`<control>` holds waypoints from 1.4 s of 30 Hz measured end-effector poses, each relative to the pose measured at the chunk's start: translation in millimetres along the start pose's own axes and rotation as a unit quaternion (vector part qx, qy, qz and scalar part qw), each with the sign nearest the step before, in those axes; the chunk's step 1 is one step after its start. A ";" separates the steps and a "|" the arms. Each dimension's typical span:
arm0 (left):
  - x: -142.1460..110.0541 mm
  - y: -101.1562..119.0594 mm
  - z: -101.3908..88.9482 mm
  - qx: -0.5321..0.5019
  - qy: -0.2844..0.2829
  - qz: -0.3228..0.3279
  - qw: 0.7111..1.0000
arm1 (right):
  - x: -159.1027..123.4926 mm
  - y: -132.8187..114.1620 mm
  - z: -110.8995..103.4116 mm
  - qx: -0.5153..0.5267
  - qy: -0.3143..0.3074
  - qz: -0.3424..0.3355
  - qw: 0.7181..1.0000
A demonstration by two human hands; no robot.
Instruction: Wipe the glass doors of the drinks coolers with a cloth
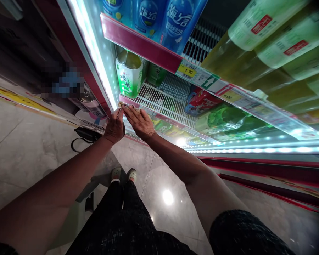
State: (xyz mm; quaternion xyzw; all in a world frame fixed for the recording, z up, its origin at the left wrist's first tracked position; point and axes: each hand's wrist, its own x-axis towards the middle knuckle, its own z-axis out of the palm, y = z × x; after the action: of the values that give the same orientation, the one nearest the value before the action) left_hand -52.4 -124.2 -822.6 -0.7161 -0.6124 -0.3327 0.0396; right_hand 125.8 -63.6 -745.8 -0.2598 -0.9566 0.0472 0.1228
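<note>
I stand on a grey floor (pixel 29 134) of large, marbled tiles, glossy enough to throw back a round, bright glare (pixel 167 197), with thin dark seams between them. In front of me is a display cabinet (pixel 303 158) with a dark red base (pixel 255 172). One white light strip (pixel 90 42) runs up its left side, beside a dark red upright (pixel 60 30); another strip (pixel 255 150) glows along the side to my right. An upper shelf carries a wine-red front edge (pixel 143 40). To my left the space is dim and partly blurred, perhaps more shelving, with a yellow band (pixel 21 100) running low beside the floor.
</note>
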 end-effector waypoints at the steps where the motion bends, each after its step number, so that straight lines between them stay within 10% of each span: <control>1: -1.2 1.1 1.6 0.005 -0.002 -0.002 1.000 | 0.1 -0.3 -0.1 -0.004 -0.008 -0.006 1.000; 42: -2.8 27.1 9.3 -0.011 -0.005 -0.062 0.998 | -11.3 18.3 7.5 0.008 0.078 -0.068 0.995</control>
State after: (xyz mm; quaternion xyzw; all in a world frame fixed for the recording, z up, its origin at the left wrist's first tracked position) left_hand -24.1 -128.9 -821.8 -0.6787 -0.6522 -0.3376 0.0074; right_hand 142.2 -53.8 -758.2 -0.1960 -0.9592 0.0260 0.2022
